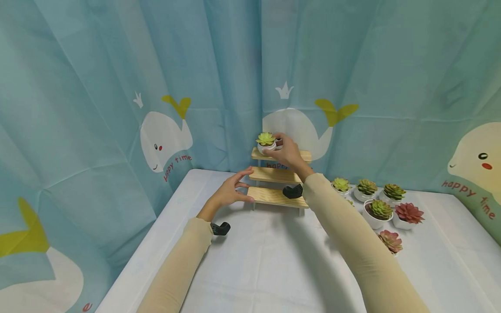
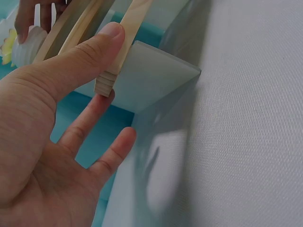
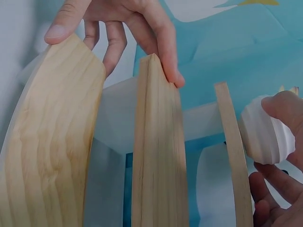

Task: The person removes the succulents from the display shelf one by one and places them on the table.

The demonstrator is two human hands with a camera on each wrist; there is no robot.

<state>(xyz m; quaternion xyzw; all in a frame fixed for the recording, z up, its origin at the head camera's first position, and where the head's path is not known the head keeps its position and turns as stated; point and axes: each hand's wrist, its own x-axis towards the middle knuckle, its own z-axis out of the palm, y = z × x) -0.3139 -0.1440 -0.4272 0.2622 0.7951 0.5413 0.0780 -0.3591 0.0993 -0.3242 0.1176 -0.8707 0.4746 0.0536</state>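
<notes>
At the left end of the top board of a three-step wooden display stand (image 1: 274,174), my right hand (image 1: 288,152) grips a potted succulent (image 1: 266,140), yellow-green leaves in a white pot. In the right wrist view the ribbed white pot (image 3: 265,131) is against the top board, thumb on one side and fingers on the other. My left hand (image 1: 228,191) holds the stand's left end. Its thumb lies on the lowest board (image 2: 135,19) with a fingertip at that board's end, while another finger touches the middle board (image 3: 158,142). A clear side panel (image 2: 156,71) supports the boards.
Several more potted succulents, green and red, stand on the white-covered table (image 1: 242,261) at the right, among them a dark red one (image 1: 409,213) and a pinkish one (image 1: 390,241). Behind the stand hangs a blue whale-print curtain (image 1: 235,78).
</notes>
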